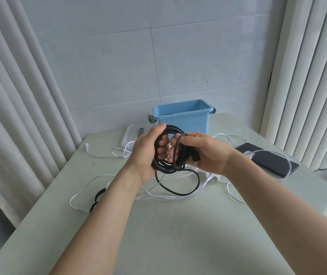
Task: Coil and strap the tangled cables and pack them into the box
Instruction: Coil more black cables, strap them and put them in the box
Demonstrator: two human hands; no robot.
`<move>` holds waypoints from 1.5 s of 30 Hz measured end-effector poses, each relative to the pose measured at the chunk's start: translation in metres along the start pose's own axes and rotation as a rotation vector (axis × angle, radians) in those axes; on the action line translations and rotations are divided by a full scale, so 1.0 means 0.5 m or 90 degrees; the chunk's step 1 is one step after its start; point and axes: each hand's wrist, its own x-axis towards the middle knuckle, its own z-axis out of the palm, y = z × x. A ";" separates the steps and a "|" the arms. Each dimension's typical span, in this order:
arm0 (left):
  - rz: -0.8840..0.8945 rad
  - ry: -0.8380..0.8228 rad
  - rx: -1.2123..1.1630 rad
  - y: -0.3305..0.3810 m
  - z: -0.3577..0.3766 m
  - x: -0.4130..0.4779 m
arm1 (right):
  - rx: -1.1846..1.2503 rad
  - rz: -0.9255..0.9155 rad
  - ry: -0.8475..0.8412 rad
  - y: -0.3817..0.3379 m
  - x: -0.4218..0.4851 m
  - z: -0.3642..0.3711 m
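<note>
"Pale green table (178,239), tiled wall (119,66), curtains (19,96) on both sides. What is going on?"

"Two hands hold a black cable (164,168) up over the middle of the table. It is wound into a ring. The left hand (146,151) has its fingers curled through the ring, so the loops do not fall apart. The right hand (204,153) grips the other side, near a plug end."

"Why does one bit hang down?"

"A loose loop droops at 6 o'clock. I think it needs one more turn before a strap goes on."

"What lies around?"

"White cables (178,197) sprawl in a tangle on the table under the hands. Two black rings (98,193), maybe straps, wait at 8 o'clock, close by for tying, I guess. The blue box (186,121) stands at 12 o'clock, open on top, ready for coils. A clear lid (132,133) lies at 11 o'clock. A dark flat gadget (269,160) sits at 3 o'clock with a white cable across it."
</note>
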 end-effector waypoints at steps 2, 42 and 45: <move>0.002 -0.012 -0.043 0.000 0.000 -0.003 | 0.023 0.008 0.011 -0.001 0.000 -0.002; 0.003 0.045 0.281 -0.022 0.024 -0.010 | 0.152 0.006 0.133 -0.014 0.019 -0.002; 0.016 0.005 0.248 -0.015 0.014 -0.013 | 0.106 0.024 0.118 -0.006 0.019 -0.009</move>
